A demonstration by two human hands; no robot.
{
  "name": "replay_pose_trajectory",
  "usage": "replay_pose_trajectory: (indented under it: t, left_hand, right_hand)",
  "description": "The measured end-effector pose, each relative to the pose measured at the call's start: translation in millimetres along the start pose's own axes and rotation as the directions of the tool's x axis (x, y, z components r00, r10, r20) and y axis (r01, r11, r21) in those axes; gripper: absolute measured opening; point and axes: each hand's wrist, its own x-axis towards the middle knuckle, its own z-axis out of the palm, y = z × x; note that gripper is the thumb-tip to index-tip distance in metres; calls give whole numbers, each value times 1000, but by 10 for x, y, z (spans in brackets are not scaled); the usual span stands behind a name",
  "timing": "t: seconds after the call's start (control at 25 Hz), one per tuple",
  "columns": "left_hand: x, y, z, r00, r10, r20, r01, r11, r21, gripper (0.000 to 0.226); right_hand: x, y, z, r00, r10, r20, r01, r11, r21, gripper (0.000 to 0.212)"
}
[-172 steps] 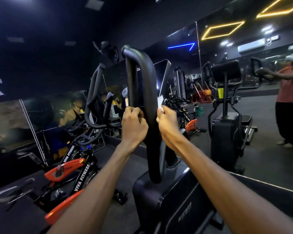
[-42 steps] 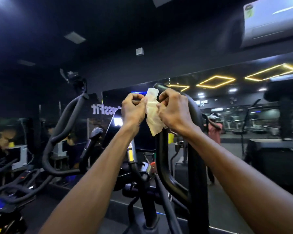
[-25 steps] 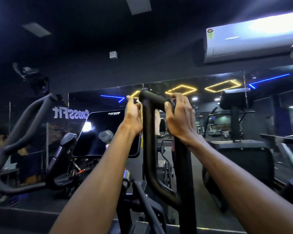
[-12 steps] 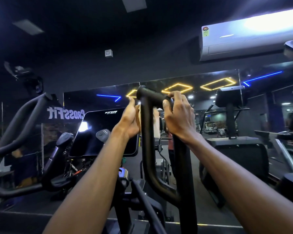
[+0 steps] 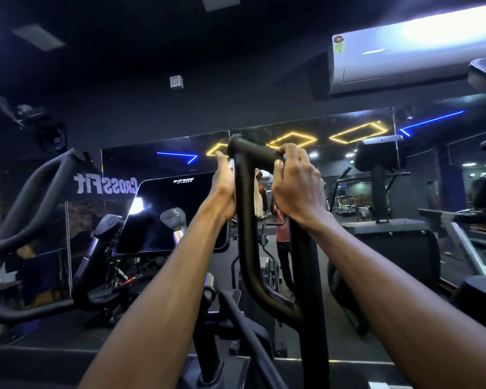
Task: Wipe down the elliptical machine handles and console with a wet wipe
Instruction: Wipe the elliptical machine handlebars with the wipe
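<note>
The elliptical's black loop handle [image 5: 246,234] rises in the middle of the head view. My left hand [image 5: 223,189] lies against the left side of its upright tube near the top, its fingers hidden behind the tube. A pale sliver of the wet wipe [image 5: 231,165] shows at that hand's fingertips. My right hand [image 5: 296,189] grips the handle's top bend, fingers curled over the bar. The dark console screen [image 5: 177,217] sits left of my left forearm. The machine's other long handle [image 5: 34,203] curves at far left.
Two short fixed grips [image 5: 107,223] [image 5: 176,218] stand in front of the console. A wall mirror behind reflects gym machines and a person in a pink shirt [image 5: 282,230]. Another elliptical [image 5: 379,192] stands at right, and an air conditioner [image 5: 404,51] hangs above it.
The wipe was held open in front of the handle 1.7 s ago; now it lies mostly hidden against the handle top. Over the last second both hands have hardly shifted.
</note>
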Motion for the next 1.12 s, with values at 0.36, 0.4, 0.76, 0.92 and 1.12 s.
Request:
replay_pose_trajectory:
  t: [0.36, 0.4, 0.76, 0.92, 1.12]
  left_hand:
    - [-417, -189, 82, 981, 32, -189, -19, 997, 73, 61]
    - [-386, -142, 131, 974, 52, -222, -44, 998, 39, 59]
    - [-737, -377, 229, 951, 58, -304, -35, 996, 81, 55]
    - [-893, -656, 192, 911, 126, -392, -41, 975, 218, 61]
    - [-1057, -783, 255, 869, 87, -488, -11, 988, 155, 55]
  right_hand:
    - [-43, -9, -20, 999, -21, 30, 23, 999, -49, 24]
    - [-39, -4, -21, 999, -25, 28, 26, 999, -45, 24]
    - [-260, 115, 12, 997, 33, 69, -35, 999, 37, 43]
    - [-462, 115, -19, 993, 76, 95, -87, 989, 117, 51]
    - [-773, 76, -125, 972, 172, 162, -192, 975, 114, 61]
